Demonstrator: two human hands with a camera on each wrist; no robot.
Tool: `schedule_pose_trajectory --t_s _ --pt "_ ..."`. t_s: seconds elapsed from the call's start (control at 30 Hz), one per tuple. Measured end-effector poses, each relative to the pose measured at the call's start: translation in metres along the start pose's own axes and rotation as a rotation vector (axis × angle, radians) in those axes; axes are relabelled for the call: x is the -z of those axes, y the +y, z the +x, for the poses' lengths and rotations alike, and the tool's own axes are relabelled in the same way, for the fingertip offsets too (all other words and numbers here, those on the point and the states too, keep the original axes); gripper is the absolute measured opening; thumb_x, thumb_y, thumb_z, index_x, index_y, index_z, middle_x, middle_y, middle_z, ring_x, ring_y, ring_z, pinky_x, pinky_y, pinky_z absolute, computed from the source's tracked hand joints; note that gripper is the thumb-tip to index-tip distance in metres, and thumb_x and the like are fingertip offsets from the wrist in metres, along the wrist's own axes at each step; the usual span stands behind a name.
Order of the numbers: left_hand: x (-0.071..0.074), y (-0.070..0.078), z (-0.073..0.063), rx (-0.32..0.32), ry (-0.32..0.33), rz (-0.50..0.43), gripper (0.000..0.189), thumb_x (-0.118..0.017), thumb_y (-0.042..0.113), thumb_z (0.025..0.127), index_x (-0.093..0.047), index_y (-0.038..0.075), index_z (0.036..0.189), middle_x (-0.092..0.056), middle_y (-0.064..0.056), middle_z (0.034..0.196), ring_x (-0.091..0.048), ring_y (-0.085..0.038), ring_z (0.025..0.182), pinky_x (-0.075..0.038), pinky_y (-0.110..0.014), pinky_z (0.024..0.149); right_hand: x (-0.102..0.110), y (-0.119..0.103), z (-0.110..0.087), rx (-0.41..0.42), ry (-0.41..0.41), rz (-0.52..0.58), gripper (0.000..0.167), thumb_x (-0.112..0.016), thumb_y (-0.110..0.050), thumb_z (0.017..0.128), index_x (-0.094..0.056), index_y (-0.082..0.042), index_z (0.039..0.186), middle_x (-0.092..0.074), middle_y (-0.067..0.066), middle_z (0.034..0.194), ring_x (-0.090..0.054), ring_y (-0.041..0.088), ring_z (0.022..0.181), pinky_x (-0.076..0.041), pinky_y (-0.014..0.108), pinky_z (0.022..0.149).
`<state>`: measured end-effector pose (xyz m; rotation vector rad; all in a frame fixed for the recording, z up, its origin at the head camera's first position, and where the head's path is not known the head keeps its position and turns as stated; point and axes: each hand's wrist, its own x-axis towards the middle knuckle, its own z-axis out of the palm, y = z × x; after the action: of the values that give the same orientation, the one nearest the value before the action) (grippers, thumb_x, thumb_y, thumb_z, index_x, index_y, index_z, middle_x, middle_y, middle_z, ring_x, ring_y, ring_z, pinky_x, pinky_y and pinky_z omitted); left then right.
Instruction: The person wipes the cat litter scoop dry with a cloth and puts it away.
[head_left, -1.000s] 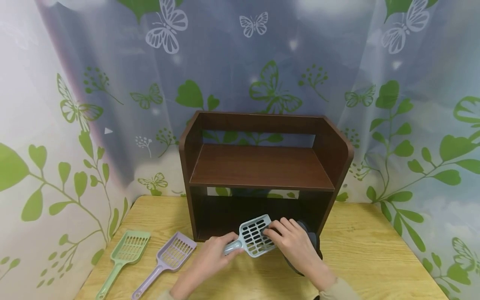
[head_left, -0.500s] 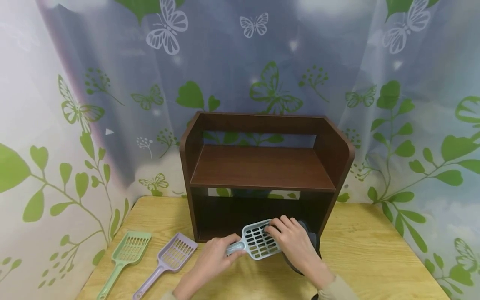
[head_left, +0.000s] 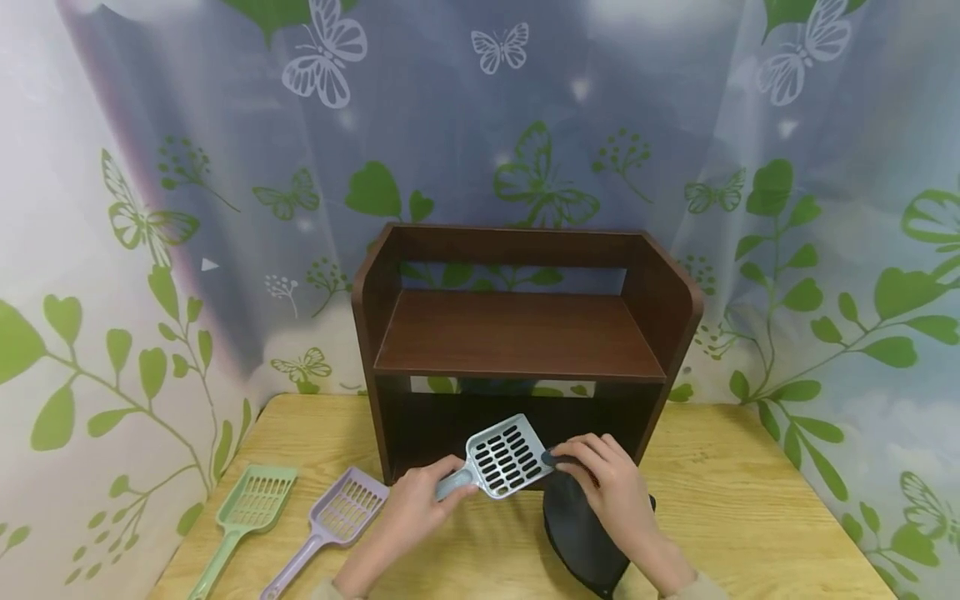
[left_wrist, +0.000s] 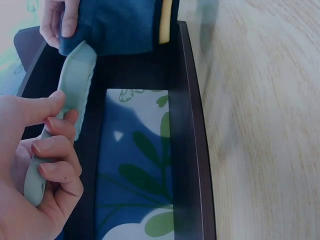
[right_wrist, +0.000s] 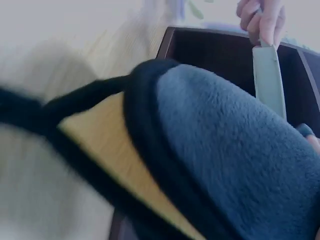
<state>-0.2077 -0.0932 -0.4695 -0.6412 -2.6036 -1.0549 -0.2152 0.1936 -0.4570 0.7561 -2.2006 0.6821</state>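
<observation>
My left hand (head_left: 416, 504) grips the handle of a pale blue slotted litter scoop (head_left: 470, 472), its head tilted up to the right in front of the shelf. My right hand (head_left: 611, 492) pinches a dark blue-grey cloth (head_left: 585, 533) and presses a bunched bit of it against the scoop's right edge. The rest of the cloth hangs below that hand. In the right wrist view the cloth (right_wrist: 225, 125) shows a plush face, a dark border and a yellow strip. From the left wrist, the scoop (left_wrist: 77, 75) appears side-on, its tip at the cloth.
A dark brown two-tier shelf (head_left: 525, 333) stands on the wooden table (head_left: 735, 500) just behind the hands. A green litter scoop (head_left: 237, 527) and a purple one (head_left: 322, 533) lie at the left. A butterfly-patterned curtain (head_left: 465, 142) surrounds the table.
The cloth has slid from the scoop's face to its right edge, and more of it now hangs down in view. The scoop has shifted slightly left and up.
</observation>
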Motion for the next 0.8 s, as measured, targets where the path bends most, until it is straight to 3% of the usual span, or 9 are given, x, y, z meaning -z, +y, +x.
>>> schedule_pose_trajectory --t_s 0.2,0.33,0.47,0.6,0.8 --pt "0.004 0.001 0.0 -0.001 -0.016 -0.047 0.02 -0.073 0.033 0.094 -0.067 0.018 0.106 -0.06 0.009 0.072 -0.045 0.0 0.056 -0.04 -0.022 0.052 -0.006 0.002 -0.003 -0.296 0.093 0.263 0.024 -0.075 -0.006 0.09 -0.072 -0.021 0.109 -0.07 -0.006 0.105 -0.064 0.01 0.099 -0.046 0.015 0.087" --pt "0.004 0.001 0.0 0.005 -0.01 -0.077 0.022 -0.07 0.036 0.095 -0.066 0.019 0.108 -0.064 0.008 0.076 -0.049 0.0 0.059 -0.043 -0.022 0.056 -0.008 0.001 -0.005 -0.548 0.116 0.511 0.017 -0.069 -0.01 0.097 -0.069 -0.011 0.113 -0.069 -0.002 0.109 -0.063 0.006 0.102 -0.047 0.014 0.087" --pt "0.004 0.002 0.002 0.005 0.004 -0.09 0.022 -0.068 0.039 0.096 -0.066 0.021 0.108 -0.061 0.01 0.075 -0.048 0.0 0.059 -0.043 -0.022 0.055 -0.009 -0.001 -0.005 -0.767 0.136 0.691 0.024 -0.066 -0.014 0.099 -0.064 -0.002 0.121 -0.068 -0.005 0.111 -0.062 0.006 0.101 -0.049 0.016 0.086" --pt "0.004 0.005 0.004 -0.003 -0.002 -0.105 0.021 -0.066 0.04 0.097 -0.066 0.021 0.107 -0.057 0.012 0.073 -0.046 0.0 0.058 -0.041 -0.022 0.053 -0.01 -0.003 -0.005 -0.892 0.085 0.782 0.033 -0.065 -0.02 0.1 -0.059 -0.002 0.127 -0.066 -0.009 0.112 -0.061 0.008 0.101 -0.051 0.019 0.085" --pt "0.005 0.007 0.005 0.017 -0.036 -0.132 0.022 -0.066 0.04 0.098 -0.067 0.02 0.107 -0.055 0.012 0.071 -0.045 0.0 0.056 -0.041 -0.022 0.054 -0.015 -0.007 -0.003 -1.012 0.052 0.914 0.035 -0.064 -0.026 0.101 -0.056 -0.008 0.13 -0.066 -0.006 0.113 -0.064 0.012 0.099 -0.054 0.025 0.082"
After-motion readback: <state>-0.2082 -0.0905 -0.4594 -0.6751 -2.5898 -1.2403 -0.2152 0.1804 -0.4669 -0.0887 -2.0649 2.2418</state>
